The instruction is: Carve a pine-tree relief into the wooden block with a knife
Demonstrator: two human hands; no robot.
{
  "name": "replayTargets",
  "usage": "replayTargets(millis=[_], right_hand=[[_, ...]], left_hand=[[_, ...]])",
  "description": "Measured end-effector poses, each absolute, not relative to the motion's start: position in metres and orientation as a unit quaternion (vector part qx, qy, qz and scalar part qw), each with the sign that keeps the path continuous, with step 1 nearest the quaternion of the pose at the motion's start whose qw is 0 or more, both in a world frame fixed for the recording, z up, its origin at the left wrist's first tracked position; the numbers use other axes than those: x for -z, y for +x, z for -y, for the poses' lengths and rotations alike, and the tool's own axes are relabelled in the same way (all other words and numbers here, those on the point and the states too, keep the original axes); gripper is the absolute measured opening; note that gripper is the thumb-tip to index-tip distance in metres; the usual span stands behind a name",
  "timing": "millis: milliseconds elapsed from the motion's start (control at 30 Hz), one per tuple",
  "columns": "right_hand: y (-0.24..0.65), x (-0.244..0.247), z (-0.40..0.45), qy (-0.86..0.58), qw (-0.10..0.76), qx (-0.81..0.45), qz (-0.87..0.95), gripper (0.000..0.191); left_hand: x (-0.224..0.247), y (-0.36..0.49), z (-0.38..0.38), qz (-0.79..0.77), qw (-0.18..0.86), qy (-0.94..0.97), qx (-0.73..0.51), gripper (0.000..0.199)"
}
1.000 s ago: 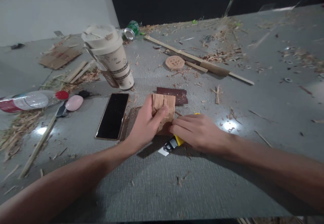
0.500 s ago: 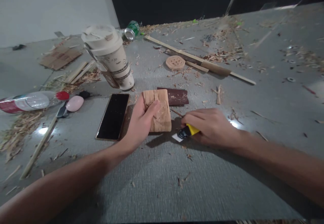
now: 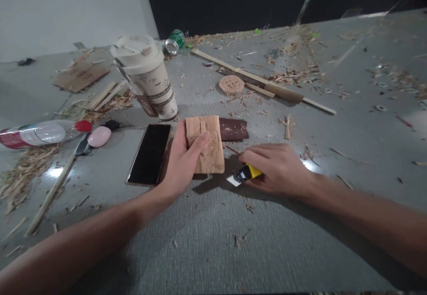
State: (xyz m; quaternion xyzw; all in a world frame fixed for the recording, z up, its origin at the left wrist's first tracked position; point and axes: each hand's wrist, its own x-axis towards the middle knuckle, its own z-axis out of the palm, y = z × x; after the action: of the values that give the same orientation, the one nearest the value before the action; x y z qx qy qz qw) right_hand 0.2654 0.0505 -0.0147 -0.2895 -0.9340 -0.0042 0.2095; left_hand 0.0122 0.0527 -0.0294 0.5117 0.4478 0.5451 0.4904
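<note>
A rectangular wooden block (image 3: 210, 155) with a rough, carved face is gripped by my left hand (image 3: 183, 155), thumb across its front. Its lower edge casts a shadow on the grey surface. To the right, my right hand (image 3: 278, 168) is closed around a yellow and black utility knife (image 3: 250, 172), its blade pointing left, apart from the block. A thin brown stick (image 3: 231, 149) pokes out by the right index finger; whether it is held cannot be told. Behind the block lies a dark red-brown piece (image 3: 235, 129) with chips on it, partly hidden.
Left of the block lies a phone (image 3: 149, 153). Behind it stands a lidded paper cup (image 3: 150, 79). A bottle (image 3: 40, 133) lies at far left. Farther back are a green can (image 3: 175, 42), a hexagonal wooden piece (image 3: 231, 84) and a long stick (image 3: 233, 68). Wood shavings are scattered around.
The block in my left hand has shifted slightly left and turned a little. My right hand keeps the knife in nearly the same place.
</note>
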Motion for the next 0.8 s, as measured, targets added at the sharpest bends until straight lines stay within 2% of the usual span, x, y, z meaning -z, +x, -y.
replayTargets(millis=[100,300,467,700,800], right_hand=[[0.260,0.014,-0.049,-0.257,0.214,0.006,0.942,0.018],[0.255,0.016,-0.044,-0.239,0.236,0.006,0.942,0.013],[0.259,0.015,-0.045,-0.258,0.249,-0.002,0.933,0.015],[0.263,0.012,-0.046,-0.276,0.248,-0.010,0.929,0.013],[0.270,0.010,-0.048,-0.313,0.227,0.008,0.922,0.028]], left_hand=[[0.025,0.019,-0.043,-0.422,0.572,0.435,-0.552,0.037],[0.019,0.029,-0.025,-0.376,0.665,0.362,-0.533,0.044],[0.014,0.026,-0.025,-0.328,0.751,0.335,-0.466,0.060],[0.008,0.028,-0.030,-0.345,0.748,0.339,-0.454,0.049],[0.010,0.027,-0.030,-0.358,0.734,0.331,-0.473,0.059]])
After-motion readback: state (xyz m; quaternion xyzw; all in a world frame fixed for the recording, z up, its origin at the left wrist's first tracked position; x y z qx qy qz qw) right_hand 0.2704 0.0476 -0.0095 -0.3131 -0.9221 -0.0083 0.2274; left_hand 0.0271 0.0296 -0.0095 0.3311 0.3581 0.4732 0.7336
